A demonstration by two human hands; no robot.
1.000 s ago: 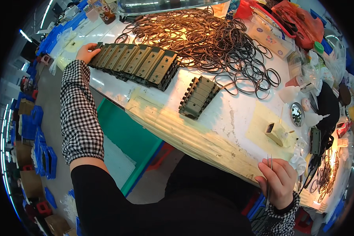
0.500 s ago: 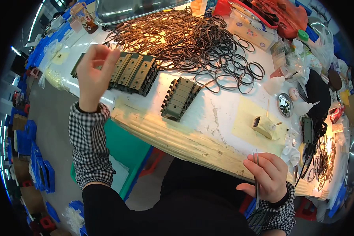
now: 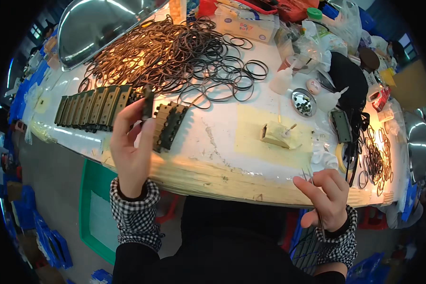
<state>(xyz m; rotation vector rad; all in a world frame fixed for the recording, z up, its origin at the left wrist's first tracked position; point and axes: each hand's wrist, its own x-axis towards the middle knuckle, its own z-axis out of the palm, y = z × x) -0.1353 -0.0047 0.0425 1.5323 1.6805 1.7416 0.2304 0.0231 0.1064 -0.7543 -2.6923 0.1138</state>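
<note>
Nearest, tweezers [image 3: 322,227] are held loosely in the half-open right hand [image 3: 326,196], by the front edge of the desk [image 3: 213,125]. Further left, a dark piece [image 3: 148,102] is pinched between thumb and fingers of the left hand [image 3: 135,156], seemingly clear of the desk. A lifting and handling step is judged to be in hand; a steady pinch, kept off the block [image 3: 168,125] just beside, seems called for. Toward the desk's left end, a row of blocks [image 3: 87,108] is ranged; behind, bands [image 3: 161,59] are heaped. Near the far edge, printed lettering is borne by a pale pack [image 3: 246,27]; no other writing can be made out.
</note>
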